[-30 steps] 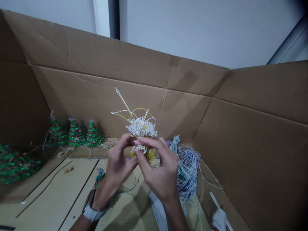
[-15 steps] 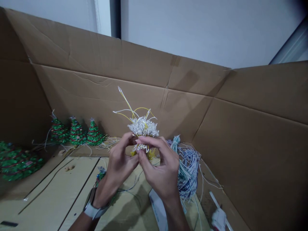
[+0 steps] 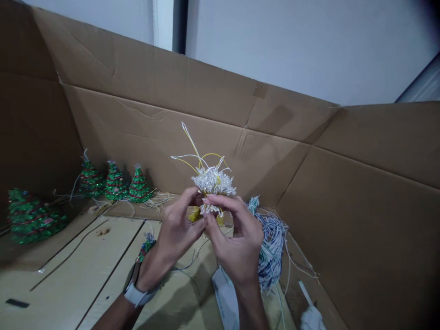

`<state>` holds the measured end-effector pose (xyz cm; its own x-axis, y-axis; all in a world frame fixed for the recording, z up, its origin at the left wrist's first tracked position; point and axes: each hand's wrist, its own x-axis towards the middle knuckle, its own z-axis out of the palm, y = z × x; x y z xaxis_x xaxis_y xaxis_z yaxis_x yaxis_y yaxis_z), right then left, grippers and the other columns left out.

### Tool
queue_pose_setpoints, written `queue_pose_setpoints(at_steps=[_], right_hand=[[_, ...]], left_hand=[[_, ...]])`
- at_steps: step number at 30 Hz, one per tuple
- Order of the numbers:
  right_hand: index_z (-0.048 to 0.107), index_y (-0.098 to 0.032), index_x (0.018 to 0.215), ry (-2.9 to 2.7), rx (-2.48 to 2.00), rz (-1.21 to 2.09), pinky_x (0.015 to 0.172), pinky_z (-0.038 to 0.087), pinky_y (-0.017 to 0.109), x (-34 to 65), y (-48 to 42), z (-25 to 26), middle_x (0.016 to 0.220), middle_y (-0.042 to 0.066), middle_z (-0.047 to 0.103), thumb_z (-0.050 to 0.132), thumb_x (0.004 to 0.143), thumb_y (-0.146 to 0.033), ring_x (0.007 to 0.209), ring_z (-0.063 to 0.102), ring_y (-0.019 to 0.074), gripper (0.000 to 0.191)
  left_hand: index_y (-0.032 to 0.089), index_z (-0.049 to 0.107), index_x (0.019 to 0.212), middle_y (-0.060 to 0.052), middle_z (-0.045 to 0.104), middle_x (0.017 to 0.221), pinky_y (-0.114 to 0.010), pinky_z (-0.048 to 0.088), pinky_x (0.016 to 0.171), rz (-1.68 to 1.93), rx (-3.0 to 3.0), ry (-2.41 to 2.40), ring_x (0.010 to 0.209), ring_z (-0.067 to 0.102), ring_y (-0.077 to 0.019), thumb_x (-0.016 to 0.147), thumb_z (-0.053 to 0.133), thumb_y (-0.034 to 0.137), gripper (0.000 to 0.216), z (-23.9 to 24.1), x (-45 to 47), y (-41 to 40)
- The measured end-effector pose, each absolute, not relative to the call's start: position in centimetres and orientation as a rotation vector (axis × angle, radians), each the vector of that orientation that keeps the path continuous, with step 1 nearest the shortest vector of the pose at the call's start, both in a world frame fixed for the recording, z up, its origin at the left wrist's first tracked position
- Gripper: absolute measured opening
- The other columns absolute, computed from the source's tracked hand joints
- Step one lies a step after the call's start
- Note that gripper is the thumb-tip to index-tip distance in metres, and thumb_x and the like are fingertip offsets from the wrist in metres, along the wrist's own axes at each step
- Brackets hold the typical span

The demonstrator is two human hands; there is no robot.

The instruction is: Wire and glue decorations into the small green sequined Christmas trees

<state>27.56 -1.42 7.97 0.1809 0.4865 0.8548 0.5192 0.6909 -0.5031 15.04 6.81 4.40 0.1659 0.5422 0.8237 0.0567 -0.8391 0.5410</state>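
Observation:
Between my two hands is a bundle of white and yellow wires (image 3: 215,181) with dense clear-white tips, held up above the table. Several longer strands stick out of its top. My left hand (image 3: 180,224) curls around the left side of the bundle, its fingertips partly hidden behind it. On the front, my right hand (image 3: 237,229) presses thumb and fingers around a row of white tips. Yellow strands show below, between the hands. A small green tree (image 3: 147,245) lies by my left wrist, partly covered by the forearm.
Three green tinsel trees (image 3: 116,182) stand at the back left, with a larger-looking one (image 3: 32,220) nearer. Blue and white wire bundles (image 3: 271,247) lie at right. A glue gun-like white tool (image 3: 311,317) is at lower right. Cardboard walls (image 3: 172,105) surround the table (image 3: 85,275).
The whole view has shifted slightly, so hands and bundle appear a little further right. Both hands keep nearly the same grip on the wire bundle.

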Motion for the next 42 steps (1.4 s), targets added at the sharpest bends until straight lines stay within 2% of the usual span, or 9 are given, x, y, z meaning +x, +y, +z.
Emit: queue_pose_setpoints(at_steps=[7,13,21,26,30,36,38,42], right_hand=[[0.078,-0.029,0.124,-1.440,-0.891,-0.043,0.095,0.065,0.039,27.5,-1.4,7.9,0.114,0.001,0.083,0.074,0.098,-0.010,0.104,0.077,0.0191,0.033],[0.078,-0.028,0.124,-1.446,-0.889,-0.048,0.092,0.066,0.038,27.6,-1.4,7.8,0.114,0.002,0.083,0.074,0.098,-0.010,0.104,0.078,0.0196,0.032],[0.078,-0.030,0.124,-1.444,-0.880,-0.068,0.099,0.066,0.041,27.7,-1.1,7.5,0.116,0.001,0.083,0.073,0.097,-0.008,0.108,0.079,0.0200,0.034],[0.078,-0.028,0.122,-1.435,-0.876,-0.057,0.096,0.066,0.041,27.7,-1.0,7.5,0.115,0.003,0.083,0.074,0.096,-0.008,0.107,0.079,0.0206,0.033],[0.077,-0.027,0.120,-1.399,-0.850,-0.057,0.093,0.067,0.038,27.4,-0.7,7.4,0.112,0.003,0.082,0.079,0.094,-0.011,0.103,0.079,0.0200,0.030],[0.065,-0.025,0.114,-1.236,-0.782,-0.083,0.085,0.072,0.034,26.3,0.0,6.9,0.102,0.003,0.077,0.087,0.092,-0.023,0.095,0.082,0.0194,0.030],[0.063,-0.025,0.117,-1.214,-0.790,-0.100,0.084,0.073,0.036,26.1,0.1,6.8,0.100,0.003,0.078,0.085,0.094,-0.025,0.093,0.083,0.0199,0.031],[0.068,-0.027,0.137,-1.265,-0.829,-0.140,0.089,0.073,0.039,26.3,0.1,6.7,0.105,0.003,0.081,0.084,0.096,-0.022,0.094,0.083,0.0201,0.045]], left_hand=[[0.025,0.063,0.126,0.001,0.079,0.106,-0.024,0.062,0.080,1.719,2.099,0.605,0.090,0.077,-0.0144,0.093,0.080,0.018,0.037,4.5,14.9,6.8],[0.025,0.062,0.126,-0.001,0.080,0.109,-0.023,0.062,0.079,1.739,2.122,0.574,0.093,0.079,-0.0150,0.092,0.076,0.014,0.039,4.8,14.9,6.6],[0.024,0.061,0.126,-0.001,0.081,0.108,-0.024,0.063,0.077,1.764,2.163,0.618,0.092,0.080,-0.0164,0.092,0.072,0.011,0.037,5.2,14.8,6.3],[0.024,0.062,0.124,-0.001,0.081,0.107,-0.024,0.063,0.078,1.786,2.167,0.671,0.092,0.080,-0.0163,0.095,0.074,0.016,0.032,5.2,14.9,6.1],[0.025,0.062,0.128,-0.001,0.081,0.109,-0.027,0.063,0.080,1.855,2.197,0.757,0.093,0.081,-0.0178,0.094,0.074,0.017,0.037,5.0,14.7,6.0],[0.024,0.061,0.127,-0.004,0.082,0.108,-0.031,0.064,0.078,1.993,2.278,0.831,0.091,0.082,-0.0202,0.096,0.069,0.021,0.032,5.2,14.6,5.8],[0.024,0.061,0.128,-0.004,0.083,0.110,-0.031,0.064,0.080,2.002,2.288,0.847,0.093,0.082,-0.0207,0.098,0.069,0.021,0.031,5.3,14.7,5.8],[0.023,0.062,0.132,-0.006,0.083,0.116,-0.033,0.065,0.086,1.998,2.314,0.876,0.102,0.082,-0.0230,0.099,0.071,0.022,0.034,5.0,14.7,5.9]])
